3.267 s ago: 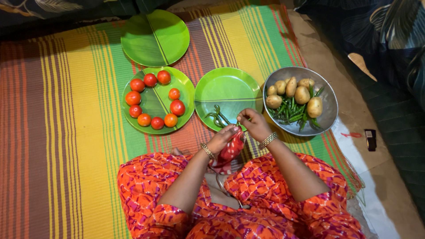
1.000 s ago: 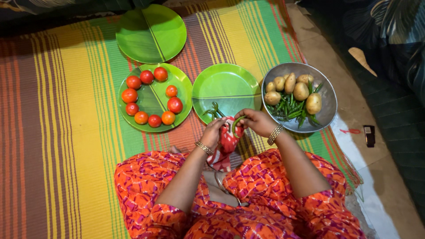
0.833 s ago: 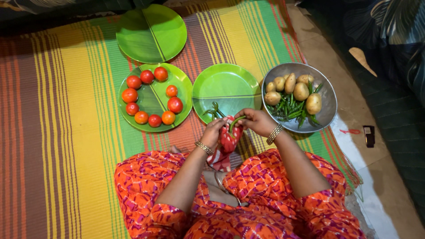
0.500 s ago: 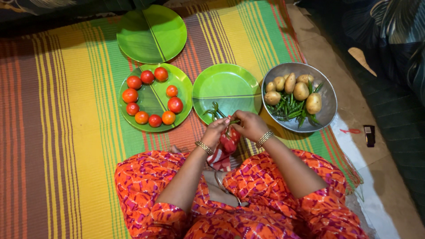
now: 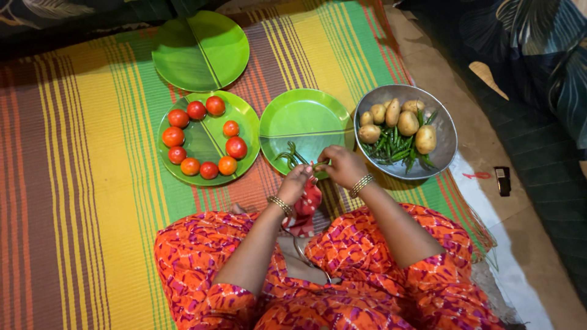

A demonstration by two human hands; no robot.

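Both hands' (image 5: 321, 174) grip pinches a green chilli (image 5: 322, 165) over the middle green plate (image 5: 306, 119), between tomatoes (image 5: 202, 137) and potato bowl (image 5: 443, 131).

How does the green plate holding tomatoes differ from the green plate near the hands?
The round green plate of red tomatoes carries nine tomatoes set in a ring; the round green plate near the hands holds only a few green chillies at its near edge, with most of it bare. Both lie flat on the striped mat.

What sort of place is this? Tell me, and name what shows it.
Probably a home floor used for preparing food. A striped woven mat covers the ground, with green plates and a metal bowl of vegetables laid out before a seated person.
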